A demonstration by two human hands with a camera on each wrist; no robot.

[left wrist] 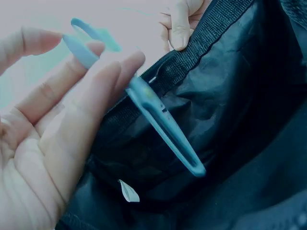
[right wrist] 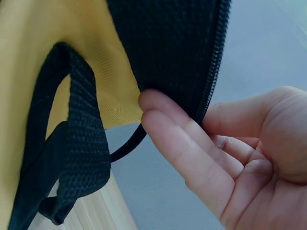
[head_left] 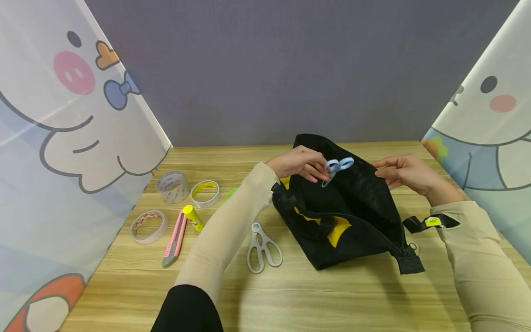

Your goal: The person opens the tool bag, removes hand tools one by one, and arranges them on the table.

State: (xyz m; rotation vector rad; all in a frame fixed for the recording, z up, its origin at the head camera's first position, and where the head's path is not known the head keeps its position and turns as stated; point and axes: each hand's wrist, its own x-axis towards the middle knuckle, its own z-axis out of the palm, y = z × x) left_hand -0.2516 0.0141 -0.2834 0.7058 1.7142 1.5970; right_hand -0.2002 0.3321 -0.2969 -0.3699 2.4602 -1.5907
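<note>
My left hand (head_left: 299, 162) pinches small light blue scissors (head_left: 346, 163) above the mouth of a black bag (head_left: 298, 242) with yellow panels. In the left wrist view the scissors (left wrist: 168, 132) point down into the bag, their finger loops at the upper left. My right hand (head_left: 408, 177) grips the bag's far right edge between thumb and fingers. The right wrist view shows that thumb at the zipper (right wrist: 218, 62), with fingers on the outer side near a black webbing handle (right wrist: 86, 129). Inside the bag is dark, and a small white tag (left wrist: 128, 191) shows against the lining.
Grey-handled scissors (head_left: 260, 249) lie left of the bag. Further left are a pink utility knife (head_left: 176, 237), a yellow glue stick (head_left: 192, 217) and three tape rolls, one clear (head_left: 172, 186). A green thing (head_left: 231, 192) is partly behind my left arm. Printed panels flank the wooden table (head_left: 315, 304).
</note>
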